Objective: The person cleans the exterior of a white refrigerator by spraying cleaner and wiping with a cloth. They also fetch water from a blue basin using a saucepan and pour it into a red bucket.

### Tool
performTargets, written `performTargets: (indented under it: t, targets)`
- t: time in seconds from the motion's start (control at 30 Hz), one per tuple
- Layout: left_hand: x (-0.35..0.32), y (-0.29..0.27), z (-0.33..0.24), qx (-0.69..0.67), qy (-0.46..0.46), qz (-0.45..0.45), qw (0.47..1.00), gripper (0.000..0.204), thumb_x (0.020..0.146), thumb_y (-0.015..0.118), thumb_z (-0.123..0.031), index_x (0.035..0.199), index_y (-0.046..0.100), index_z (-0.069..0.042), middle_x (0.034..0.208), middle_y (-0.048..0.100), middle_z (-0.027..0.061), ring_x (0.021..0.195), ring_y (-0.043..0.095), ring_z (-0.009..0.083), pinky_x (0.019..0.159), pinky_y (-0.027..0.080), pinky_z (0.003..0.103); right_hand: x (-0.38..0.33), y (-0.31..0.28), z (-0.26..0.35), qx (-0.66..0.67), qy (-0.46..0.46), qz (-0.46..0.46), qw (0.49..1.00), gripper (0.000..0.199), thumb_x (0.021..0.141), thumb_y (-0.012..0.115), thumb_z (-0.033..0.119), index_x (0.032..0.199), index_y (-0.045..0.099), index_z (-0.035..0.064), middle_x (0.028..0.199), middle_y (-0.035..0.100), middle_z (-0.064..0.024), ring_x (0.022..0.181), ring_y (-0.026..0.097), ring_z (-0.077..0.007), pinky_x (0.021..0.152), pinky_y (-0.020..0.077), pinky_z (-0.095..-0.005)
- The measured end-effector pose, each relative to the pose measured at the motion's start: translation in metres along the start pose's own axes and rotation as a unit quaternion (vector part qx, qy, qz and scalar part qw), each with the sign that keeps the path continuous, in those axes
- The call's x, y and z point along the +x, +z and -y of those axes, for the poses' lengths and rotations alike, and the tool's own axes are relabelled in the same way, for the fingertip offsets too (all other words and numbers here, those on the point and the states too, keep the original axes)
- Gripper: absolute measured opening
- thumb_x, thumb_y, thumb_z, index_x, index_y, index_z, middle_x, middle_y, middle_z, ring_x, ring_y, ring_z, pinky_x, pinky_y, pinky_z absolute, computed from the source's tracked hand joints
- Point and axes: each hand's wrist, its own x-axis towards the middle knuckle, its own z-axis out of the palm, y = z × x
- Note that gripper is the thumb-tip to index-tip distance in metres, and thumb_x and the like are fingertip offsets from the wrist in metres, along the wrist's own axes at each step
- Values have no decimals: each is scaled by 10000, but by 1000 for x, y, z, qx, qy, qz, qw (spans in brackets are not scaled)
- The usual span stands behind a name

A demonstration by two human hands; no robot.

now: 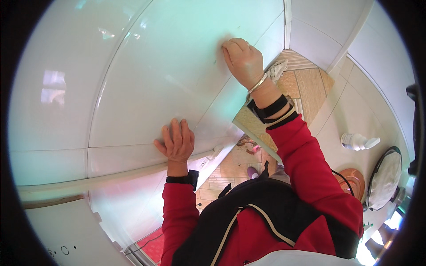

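A glossy white tiled wall (146, 88) with thin dark joints spreads before me. My left hand (178, 142) lies against it with the fingers stretched out, holding nothing. Farther up and to the right, my right hand (243, 60) is closed, its curled fingertips pressed together at the tile. Whatever those fingers may pinch is hidden or too small to see. A few small dark marks show on the tile around them. A bracelet circles my right wrist, with a black band below it, and a dark watch (193, 179) sits on my left wrist.
A pale ledge (115, 175) runs along the wall below my left hand. On the counter at right stand a white bottle (353, 142) and a round, dark-rimmed object (384, 178). Below are the wood-patterned floor (230, 170) and a white shoe (277, 70). A white appliance-like panel (66, 226) stands at lower left.
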Motion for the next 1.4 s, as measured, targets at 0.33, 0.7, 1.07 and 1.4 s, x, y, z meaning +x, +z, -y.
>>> performTargets:
  t: [0.33,0.7,1.07,1.4]
  targets:
    - [-1,2,0,-9,5,-11,1000,192,758,541,-186,932,620,-195,1127,542,40,1166,379,276,1055,69,481,10,2,-18,-54,44,115,991,84,651,591,67,710,532,70,632,518,-64,535,525,-231,465,434,-318]
    - [1,2,-1,-3,2,-5,1000,190,762,539,-191,935,617,-191,1117,546,45,1126,411,279,1052,71,484,5,4,-1,239,356,96,898,204,751,630,198,739,542,14,637,529,-29,582,491,-107,550,420,-229]
    - [-8,9,3,55,-11,92,994,184,790,497,-273,954,574,-239,1137,522,8,1060,449,255,939,198,504,-42,-69,14,151,259,169,939,180,799,554,223,726,559,58,687,551,-116,632,544,-302,566,433,-391]
    - [-1,0,-2,62,-4,30,998,287,763,551,-263,1049,540,-233,1262,446,17,1158,384,266,855,273,521,-243,-377,-47,-327,437,-30,837,489,649,710,109,1072,475,39,974,539,-145,883,542,-287,746,453,-365]
